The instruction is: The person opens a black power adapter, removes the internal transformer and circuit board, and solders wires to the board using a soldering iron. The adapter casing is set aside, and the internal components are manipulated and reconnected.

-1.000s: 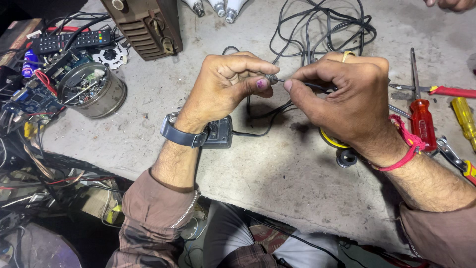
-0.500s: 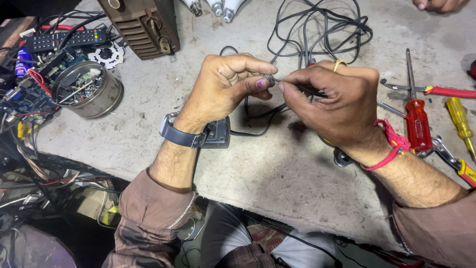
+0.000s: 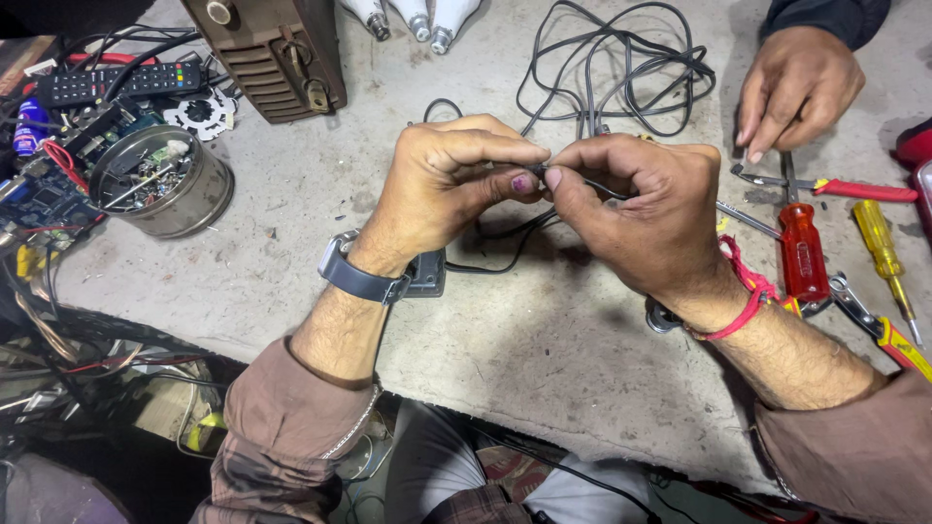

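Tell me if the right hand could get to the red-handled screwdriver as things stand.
Probably yes: the red-handled screwdriver lies uncovered on the table just beside the right hand, though that hand is pinching a thin black wire.

Above the grey workbench [image 3: 291,252], the left hand [image 3: 451,184] and right hand [image 3: 646,209] pinch a thin black wire [image 3: 582,181] between their fingertips.

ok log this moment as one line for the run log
left hand: pinching thin black wire | right hand: pinching same wire | other person's hand: above pliers | red screwdriver: on table
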Tool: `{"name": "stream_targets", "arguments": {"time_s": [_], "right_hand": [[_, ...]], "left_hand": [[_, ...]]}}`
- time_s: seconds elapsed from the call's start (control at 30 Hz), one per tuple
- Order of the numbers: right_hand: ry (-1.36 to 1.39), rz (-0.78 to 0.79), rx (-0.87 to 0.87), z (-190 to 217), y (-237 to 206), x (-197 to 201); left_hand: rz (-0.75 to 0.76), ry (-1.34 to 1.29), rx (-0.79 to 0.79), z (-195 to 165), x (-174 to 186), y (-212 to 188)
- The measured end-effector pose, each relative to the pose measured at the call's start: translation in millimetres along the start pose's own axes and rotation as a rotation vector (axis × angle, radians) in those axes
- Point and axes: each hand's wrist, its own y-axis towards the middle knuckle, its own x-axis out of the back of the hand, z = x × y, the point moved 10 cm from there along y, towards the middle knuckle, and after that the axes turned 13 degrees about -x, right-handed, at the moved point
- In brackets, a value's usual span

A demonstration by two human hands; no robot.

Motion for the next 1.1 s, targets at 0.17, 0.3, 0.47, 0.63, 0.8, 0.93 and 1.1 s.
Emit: {"name": "stream_targets", "arguments": {"time_s": [0.17,0.3,0.47,0.63,0.8,0.93,1.1], "right_hand": [[-0.065,0.015,-0.029,-3,0,-4],[0.012,0.087,-0.081,-10,3,-11],[0.189,0.225,-0.173,-25,13,-17],[0.346,0.225,-0.432,-52,12,-31],[0.403,0.256,-0.443,-50,12,-39],[0.382,0.237,-0.402,-47,12,-38],[0.203,0.177,-0.314,-43,10,-36]], "left_hand": [[0.022,0.144,-0.084,-9,0,0],[0.019,0.209,-0.118,-13,0,-1],[-0.091,0.112,-0.107,-14,9,-1],[-0.059,0.163,-0.228,-29,16,-3],[-0.042,0.092,-0.251,-32,21,-8],[-0.047,0.077,-0.229,-29,24,-8],[-0.061,0.114,-0.192,-26,24,-11]]}}
